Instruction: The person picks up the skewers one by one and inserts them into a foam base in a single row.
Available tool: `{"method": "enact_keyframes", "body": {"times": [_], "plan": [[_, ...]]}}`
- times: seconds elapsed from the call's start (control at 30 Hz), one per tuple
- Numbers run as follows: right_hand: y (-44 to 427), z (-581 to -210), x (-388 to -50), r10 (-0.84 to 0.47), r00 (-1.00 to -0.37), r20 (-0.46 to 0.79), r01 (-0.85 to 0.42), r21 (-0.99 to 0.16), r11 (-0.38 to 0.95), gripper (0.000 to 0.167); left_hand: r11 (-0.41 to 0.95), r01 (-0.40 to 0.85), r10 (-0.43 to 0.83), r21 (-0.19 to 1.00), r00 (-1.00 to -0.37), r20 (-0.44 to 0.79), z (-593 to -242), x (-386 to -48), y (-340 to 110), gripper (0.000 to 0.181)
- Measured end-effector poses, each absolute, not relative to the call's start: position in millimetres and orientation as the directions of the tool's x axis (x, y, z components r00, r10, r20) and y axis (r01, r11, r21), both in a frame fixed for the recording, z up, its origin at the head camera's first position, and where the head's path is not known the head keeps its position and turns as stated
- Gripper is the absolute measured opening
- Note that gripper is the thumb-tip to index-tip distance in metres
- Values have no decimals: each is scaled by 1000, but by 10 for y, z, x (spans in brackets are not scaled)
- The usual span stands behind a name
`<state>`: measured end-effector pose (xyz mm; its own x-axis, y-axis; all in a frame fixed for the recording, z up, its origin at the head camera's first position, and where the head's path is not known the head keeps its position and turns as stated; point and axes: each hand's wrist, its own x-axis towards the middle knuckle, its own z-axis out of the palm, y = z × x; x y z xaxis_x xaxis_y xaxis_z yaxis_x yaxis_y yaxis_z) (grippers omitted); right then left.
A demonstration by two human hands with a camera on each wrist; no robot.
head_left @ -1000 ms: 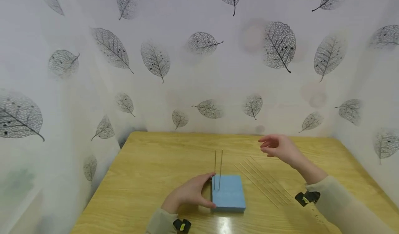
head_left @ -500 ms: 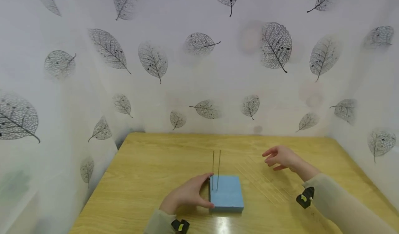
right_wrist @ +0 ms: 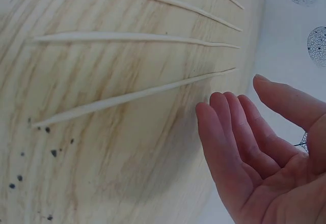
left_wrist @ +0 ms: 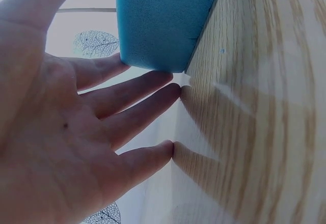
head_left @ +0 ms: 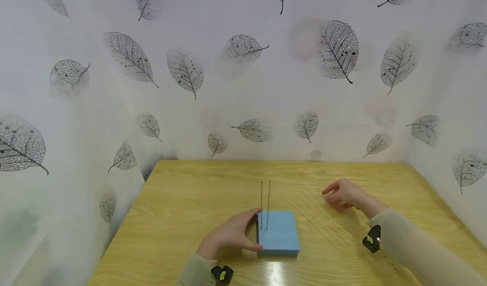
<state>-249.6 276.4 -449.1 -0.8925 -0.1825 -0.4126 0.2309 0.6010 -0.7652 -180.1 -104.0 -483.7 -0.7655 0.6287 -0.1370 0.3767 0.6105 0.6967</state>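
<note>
Head view: my left hand (head_left: 228, 236) holds the blue block (head_left: 279, 235) by its left side, thumb at the near corner, a finger at the far corner. The block lies flat on the wood-grain table (head_left: 179, 218). Two upright sticks (head_left: 261, 205) stand in its top, toward the far left. To the right lie loose sticks (head_left: 313, 224), roughly parallel and slanting. My right hand (head_left: 347, 195) is just beside their far ends.

Left wrist view: my fingers are spread and nearly straight; some tips meet the block's end, the lower ones reach the table surface. The thumb tip is out of frame.

Right wrist view: my fingers are loosely bent, the thumb well apart, the grasp vacant, near the closest stick's tip. Dark specks (right_wrist: 53, 153) mark the tabletop.
</note>
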Motion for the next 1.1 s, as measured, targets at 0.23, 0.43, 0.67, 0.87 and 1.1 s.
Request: {"method": "enact_keyframes", "body": {"times": [0.23,0.43,0.67,0.87,1.1], "plan": [[2741,-4541,-2511,-171,-892,-418,226,-741,632,38,608,357,627,710,-764,-153,-4816,-1806,-1043,106],[2723,-4579,-2515,-135,-896,-423,240,-717,654,31,612,356,622,706,-768,-153,-4814,-1809,-1041,107],[2712,-4633,-2489,-107,-900,-424,252,-703,665,28,611,359,625,706,-765,-152,-4832,-1804,-1039,107],[2696,-4670,-2477,-89,-907,-411,251,-700,669,29,608,358,626,708,-765,-151,-4840,-1804,-1044,106],[2670,-4688,-2478,-89,-925,-371,204,-679,705,24,617,370,614,694,-779,-130,-4824,-1793,-1036,108]]}}
